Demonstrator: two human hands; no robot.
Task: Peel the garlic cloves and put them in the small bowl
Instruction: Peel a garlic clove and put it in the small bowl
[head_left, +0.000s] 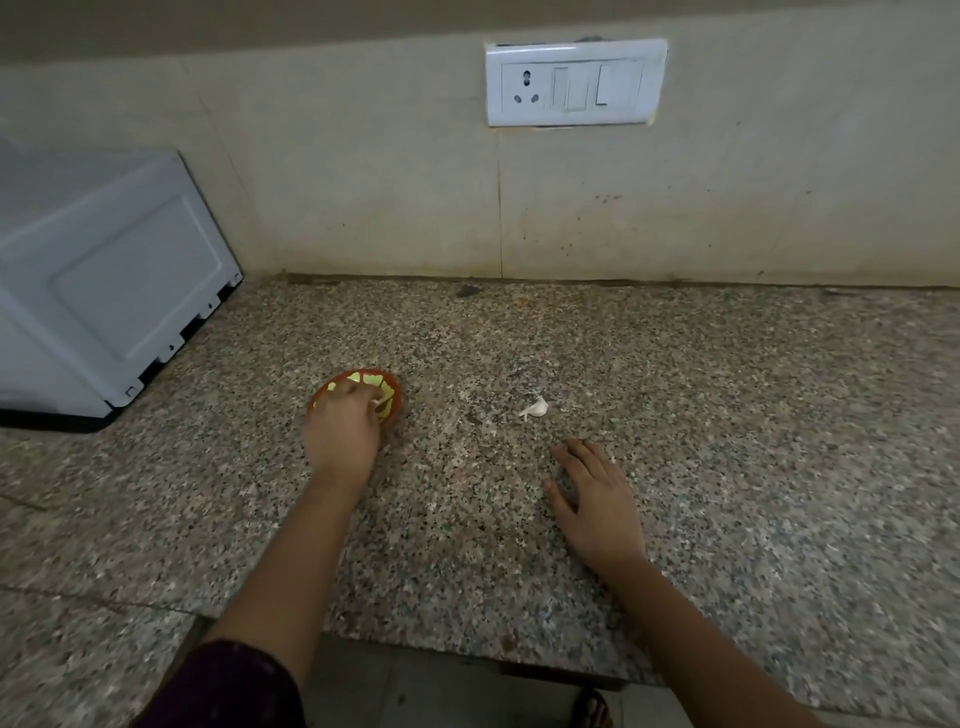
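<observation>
A home kitchen is indicated. A speckled granite countertop is seen running along a wall clad in large beige tiles, which are marked with dark specks. A white switch-and-socket plate is mounted on the tiles above the counter. A white boxy appliance, shaped like a microwave oven, is set on the stone at the left. A small bowl and a white garlic piece are laid on the counter.

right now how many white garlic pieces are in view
2. One white garlic piece lies on the speckled granite counter ahead of the right hand; a second pale piece sits at the left hand over the small orange bowl. More may hide inside.
</observation>
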